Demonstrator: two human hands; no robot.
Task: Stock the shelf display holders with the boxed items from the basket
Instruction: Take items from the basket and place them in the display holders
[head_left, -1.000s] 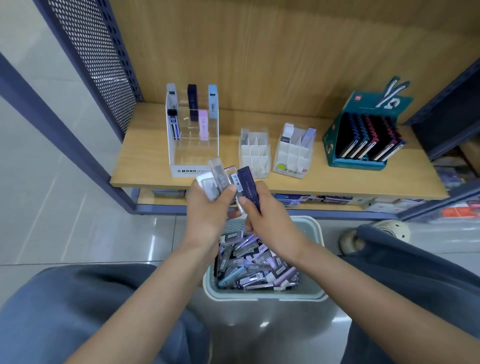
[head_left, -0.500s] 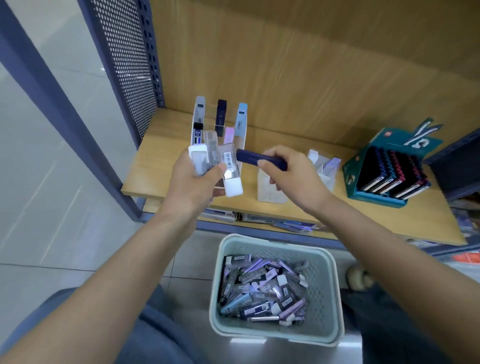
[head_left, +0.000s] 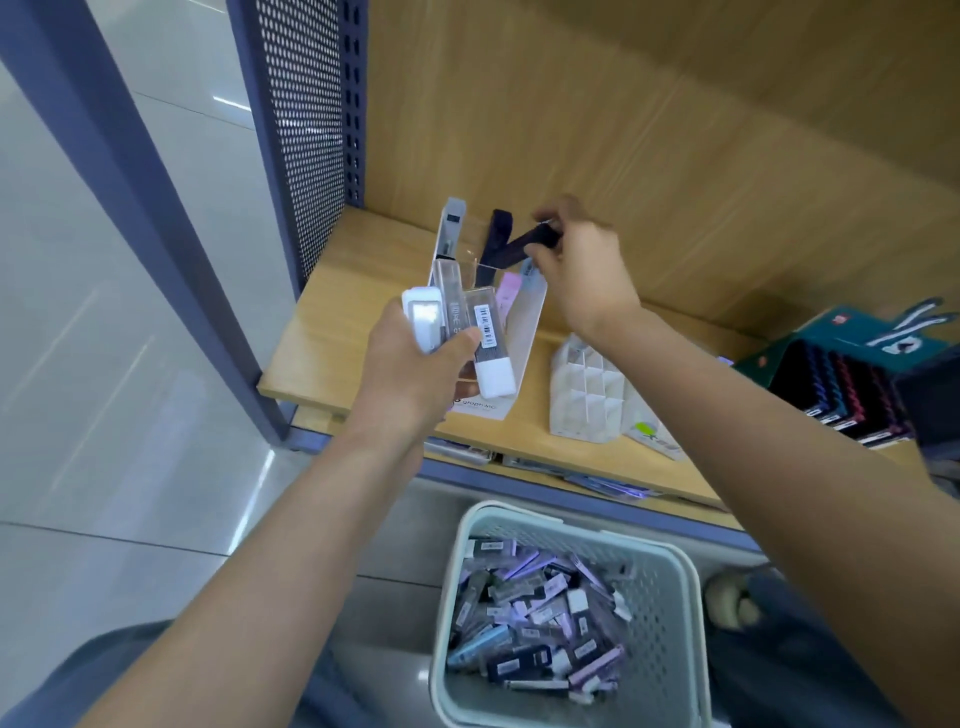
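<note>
Looks down on a wooden shelf (head_left: 337, 322) and a pale basket (head_left: 670, 597) set on the floor just below its front edge.

Grips three boxes (head_left: 451, 312) in the left hand (head_left: 410, 364), fingers and thumb curled round their lower ends. Fanned upright: white at the left, clear grey in the middle, barcoded with a white cap at the right (label toward the camera). Held in the air in front of the holder (head_left: 522, 332), a clear tiered stand near the shelf's left front corner.

Pinches a navy box (head_left: 530, 240) in the right hand (head_left: 582, 270), thumb and curled fingers closed on its upper end. Tilted, with the lower end down among the holder's rear slots (too blurred to tell whether touching them).

Standing in the holder: a grey box (head_left: 451, 228) at the back left, a second navy box (head_left: 496, 234) beside it, then a pink box (head_left: 508, 291) and a blue box (head_left: 529, 278) lower, toward the front.

Heaped in the basket: many loose boxes (head_left: 535, 623) in grey, lilac, blue and navy.

Along the shelf's front edge to the right: a white grid holder (head_left: 587, 389), then a teal carton (head_left: 852, 379) of dark items near the right edge, partly blurred. At the shelf's left edge, a perforated blue panel (head_left: 306, 104).
</note>
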